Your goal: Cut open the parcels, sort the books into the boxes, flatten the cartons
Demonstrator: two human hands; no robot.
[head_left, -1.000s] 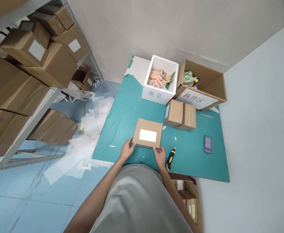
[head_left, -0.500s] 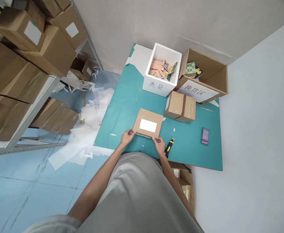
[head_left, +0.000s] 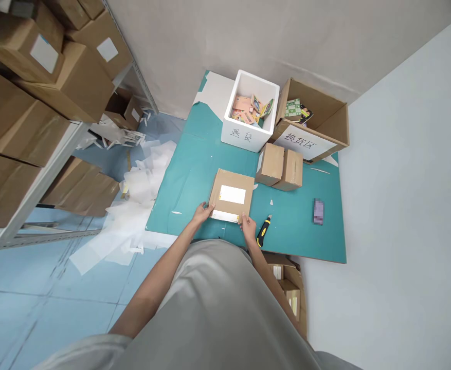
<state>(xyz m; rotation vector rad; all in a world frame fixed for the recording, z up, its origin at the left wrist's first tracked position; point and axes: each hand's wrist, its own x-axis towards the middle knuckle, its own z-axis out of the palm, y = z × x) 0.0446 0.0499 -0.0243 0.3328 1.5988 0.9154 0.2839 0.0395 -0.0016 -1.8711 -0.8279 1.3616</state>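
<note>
A flat brown cardboard box (head_left: 229, 177) with a white label on top lies near the front edge of the teal table (head_left: 179, 174). Its near side, which carries a white strip, faces me. My left hand (head_left: 203, 212) grips the box's near left corner between thumb and fingers. At the near right corner, my right hand (head_left: 247, 226) holds the box in the same way. A black and yellow utility knife (head_left: 263, 231) rests just right of my right hand. Two small brown boxes (head_left: 270, 164) stand behind it.
A white foam bin (head_left: 244, 134) with booklets and a large open carton (head_left: 327, 115) stand at the back. A blurred purple phone-like object (head_left: 318, 211) lies at right. Shelves hold cartons (head_left: 82, 82) at left; white sheets (head_left: 132, 210) lie beside the table.
The near side of the flat box has tipped up into view, showing a white strip. My hands still hold its near corners. The whole view has shifted slightly.
</note>
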